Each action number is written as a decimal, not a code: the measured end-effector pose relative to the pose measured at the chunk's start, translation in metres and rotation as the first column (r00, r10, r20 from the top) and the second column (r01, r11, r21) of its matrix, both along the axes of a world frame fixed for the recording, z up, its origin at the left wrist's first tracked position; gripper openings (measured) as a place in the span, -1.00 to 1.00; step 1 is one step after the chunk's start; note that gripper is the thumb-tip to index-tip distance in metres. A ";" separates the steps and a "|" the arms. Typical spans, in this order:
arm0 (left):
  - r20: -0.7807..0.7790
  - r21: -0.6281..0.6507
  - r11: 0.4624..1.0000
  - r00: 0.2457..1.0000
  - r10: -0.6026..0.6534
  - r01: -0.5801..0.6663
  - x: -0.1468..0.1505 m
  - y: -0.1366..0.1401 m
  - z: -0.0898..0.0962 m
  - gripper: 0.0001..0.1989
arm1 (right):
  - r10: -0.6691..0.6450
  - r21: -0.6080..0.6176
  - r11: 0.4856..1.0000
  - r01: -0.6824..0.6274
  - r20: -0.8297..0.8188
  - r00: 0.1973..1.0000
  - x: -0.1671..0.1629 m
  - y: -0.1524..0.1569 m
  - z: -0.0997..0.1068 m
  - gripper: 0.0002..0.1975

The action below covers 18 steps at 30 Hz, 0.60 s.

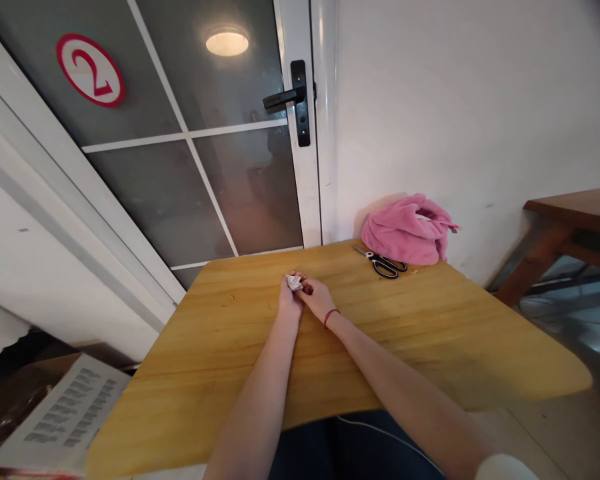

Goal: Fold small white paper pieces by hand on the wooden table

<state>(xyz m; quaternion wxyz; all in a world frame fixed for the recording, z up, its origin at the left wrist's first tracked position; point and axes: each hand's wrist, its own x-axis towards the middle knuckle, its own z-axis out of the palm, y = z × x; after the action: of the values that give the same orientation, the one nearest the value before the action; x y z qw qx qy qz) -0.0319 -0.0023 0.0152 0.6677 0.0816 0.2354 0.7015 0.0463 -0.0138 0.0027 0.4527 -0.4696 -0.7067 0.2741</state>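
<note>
A small, crumpled white piece that looks like paper (294, 283) sits between my two hands, above the wooden table. My left hand (290, 300) is curled around it from the left. From the right, the bent fingers of my right hand (318, 297) close on its edge; a thin red band circles that wrist. Black-handled scissors (384, 263) lie to the right of my hands, their blades pointing toward the wall. Beside them rests a pink plush cloth bag (407, 230). How the fingertips grip the white piece is partly hidden.
The wooden table (220, 373) has rounded corners and meets a door with a black handle (300, 103). A printed cardboard box (65, 413) stands low at the left. Another wooden table (575, 207) is at the right. A white cable (380, 433) crosses my lap.
</note>
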 end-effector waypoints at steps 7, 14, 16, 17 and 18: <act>-0.036 -0.001 0.999 0.998 0.048 -0.048 0.002 -0.004 0.003 -0.76 | 0.100 -0.164 0.975 -0.153 -0.293 0.951 -0.004 0.003 -0.002 -0.77; -0.149 0.012 0.997 0.985 0.083 -0.082 -0.002 -0.004 0.001 -0.75 | 0.201 -0.332 0.857 -0.393 -0.488 0.850 -0.005 0.000 0.005 -0.73; -0.173 0.030 0.996 0.981 0.087 -0.083 -0.005 -0.004 0.001 -0.77 | 0.199 -0.359 0.822 -0.442 -0.545 0.814 -0.004 -0.002 0.008 -0.75; -0.186 0.032 0.995 0.978 0.094 -0.090 -0.006 -0.004 0.001 -0.78 | 0.198 -0.376 0.800 -0.467 -0.571 0.797 -0.004 -0.003 0.009 -0.75; -0.201 0.028 0.994 0.973 0.110 -0.107 -0.007 -0.004 0.001 -0.79 | 0.196 -0.396 0.775 -0.493 -0.592 0.782 -0.004 -0.003 0.011 -0.73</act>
<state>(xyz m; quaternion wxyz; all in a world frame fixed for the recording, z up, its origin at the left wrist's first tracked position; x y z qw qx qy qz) -0.0389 -0.0059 0.0159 0.6002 0.1453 0.3003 0.7269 0.0421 -0.0171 0.0133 0.4170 -0.3402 -0.5299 0.6555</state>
